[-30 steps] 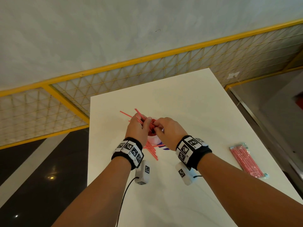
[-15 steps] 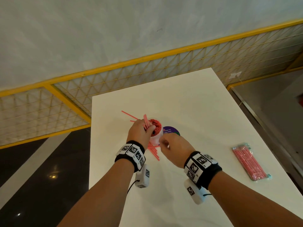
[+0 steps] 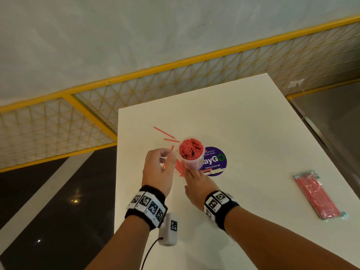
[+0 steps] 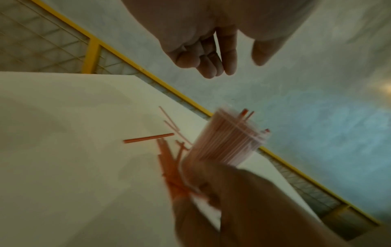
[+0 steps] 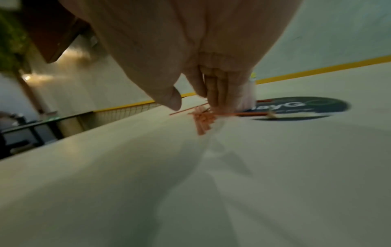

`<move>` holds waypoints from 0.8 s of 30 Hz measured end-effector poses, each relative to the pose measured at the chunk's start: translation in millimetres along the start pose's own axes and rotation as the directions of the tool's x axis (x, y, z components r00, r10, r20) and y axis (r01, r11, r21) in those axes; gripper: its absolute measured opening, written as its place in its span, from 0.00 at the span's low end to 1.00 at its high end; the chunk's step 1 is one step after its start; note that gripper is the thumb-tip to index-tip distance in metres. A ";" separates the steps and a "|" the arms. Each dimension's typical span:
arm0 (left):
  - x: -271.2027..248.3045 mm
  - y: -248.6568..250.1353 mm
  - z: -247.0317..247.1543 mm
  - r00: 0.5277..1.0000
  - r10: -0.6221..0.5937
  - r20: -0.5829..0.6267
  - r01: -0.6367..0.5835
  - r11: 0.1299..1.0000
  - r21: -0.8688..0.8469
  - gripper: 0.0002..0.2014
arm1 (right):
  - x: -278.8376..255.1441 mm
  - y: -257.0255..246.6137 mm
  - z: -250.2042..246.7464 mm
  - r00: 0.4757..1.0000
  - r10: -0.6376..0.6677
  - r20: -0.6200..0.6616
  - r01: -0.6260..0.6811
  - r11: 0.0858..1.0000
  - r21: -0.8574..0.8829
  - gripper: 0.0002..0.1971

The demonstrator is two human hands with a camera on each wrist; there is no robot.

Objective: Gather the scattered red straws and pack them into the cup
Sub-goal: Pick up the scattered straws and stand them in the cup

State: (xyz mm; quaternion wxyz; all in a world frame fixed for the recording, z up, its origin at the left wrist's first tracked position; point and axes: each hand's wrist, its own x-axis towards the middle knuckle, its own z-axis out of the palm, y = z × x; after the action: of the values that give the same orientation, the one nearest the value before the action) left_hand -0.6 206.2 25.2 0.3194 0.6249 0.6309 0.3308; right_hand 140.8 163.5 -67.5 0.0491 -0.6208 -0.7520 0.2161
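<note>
A clear cup (image 3: 191, 162) packed with red straws stands upright on the white table (image 3: 253, 133); it looks blurred in the left wrist view (image 4: 228, 140). Loose red straws (image 3: 179, 168) lie in a small pile at its left foot, and two more (image 3: 164, 132) lie farther back. My left hand (image 3: 163, 158) hovers just left of the cup, its fingers (image 4: 211, 66) loosely curled and holding nothing. My right hand (image 3: 188, 172) reaches in low from the front. Its straight fingers (image 5: 213, 93) come down on the pile (image 5: 203, 120) right beside the cup's base, thumb apart.
A round purple sticker (image 3: 216, 162) is on the table right of the cup. A sealed packet of red straws (image 3: 317, 195) lies near the right edge. The table's left edge (image 3: 116, 172) drops to dark floor, and a yellow mesh railing (image 3: 175, 78) runs behind.
Both hands have come off the cup's top. The right hand dropped back and low to the cup's base; the left hand let go and moved slightly left.
</note>
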 end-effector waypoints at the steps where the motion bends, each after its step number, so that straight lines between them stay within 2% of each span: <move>1: -2.4 -9.7 -2.8 1.000 -0.025 0.008 0.025 0.999 0.031 0.05 | 6.0 -4.3 5.4 1.000 -0.007 -0.003 0.007 0.999 -0.037 0.32; 3: -4.3 -28.4 -5.9 0.997 -0.068 0.034 0.064 0.993 0.098 0.05 | 16.6 -11.0 15.8 1.000 0.002 -0.012 -0.003 0.994 -0.108 0.35; 6: 2.1 -49.4 -5.3 0.990 -0.085 0.112 0.056 0.968 0.245 0.05 | 24.7 -12.3 27.4 0.999 0.044 -0.027 -0.048 0.988 -0.145 0.34; 10: 38.5 -66.5 4.1 0.979 -0.101 0.177 0.022 0.916 0.402 0.07 | 14.6 -0.2 36.0 0.997 -0.063 -0.048 0.056 0.989 -0.140 0.25; 13: 70.7 -70.5 21.1 0.970 -0.038 0.242 -0.092 0.861 0.500 0.15 | 6.6 13.1 42.3 0.979 -0.147 -0.140 0.126 0.981 -0.149 0.14; 17: 104.5 -64.4 51.9 0.923 -0.006 0.386 -0.236 0.782 0.577 0.23 | -1.8 18.1 43.4 0.951 -0.188 -0.245 0.151 0.975 -0.161 0.08; 20: 120.6 -58.7 70.4 0.856 -0.055 0.513 -0.330 0.706 0.627 0.27 | -9.1 16.2 37.5 0.948 -0.183 -0.259 0.144 0.976 -0.162 0.06; 22: 128.6 -59.6 77.8 0.822 -0.075 0.564 -0.366 0.691 0.624 0.32 | -11.4 13.9 36.3 0.953 -0.171 -0.250 0.133 0.978 -0.160 0.05; 24: 135.6 -63.0 82.9 0.813 -0.078 0.577 -0.375 0.689 0.620 0.37 | -12.8 12.2 37.3 0.954 -0.175 -0.245 0.137 0.977 -0.165 0.04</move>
State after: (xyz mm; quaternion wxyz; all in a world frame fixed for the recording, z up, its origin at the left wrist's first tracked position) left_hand 28.6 343.3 -72.7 0.1945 0.8181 0.5297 -0.1111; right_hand 142.0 143.1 -103.4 0.1178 -0.5842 -0.7996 0.0734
